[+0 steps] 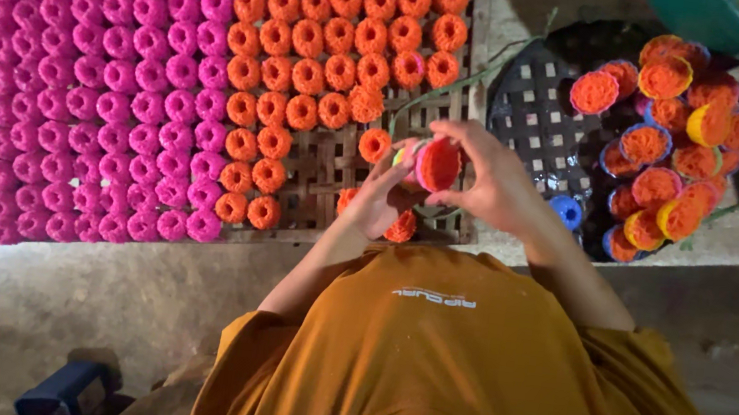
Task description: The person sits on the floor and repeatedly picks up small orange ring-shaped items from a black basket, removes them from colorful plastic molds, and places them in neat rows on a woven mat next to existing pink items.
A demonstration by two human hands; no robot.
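Just above the near edge of the woven bamboo drying rack (323,171), both hands (445,183) grip a small round plastic mould packed with orange-pink filling (436,163). The left hand (379,201) cups it from beneath, and the right hand (491,179) pinches its rim, tilting it over the rack's bare slats beside the orange rows (310,73).

- The small round mould (437,163) between the hands is showing pink-red, with a yellow-green edge.
- The woven drying tray (328,168) is showing brown lattice, carrying magenta nests (107,88) and orange nests (331,48).
- The round basket (535,115) is looking black, holding orange-filled cups (668,156) rimmed blue, yellow, perhaps pink.
- The shirt (462,373) is showing ochre.
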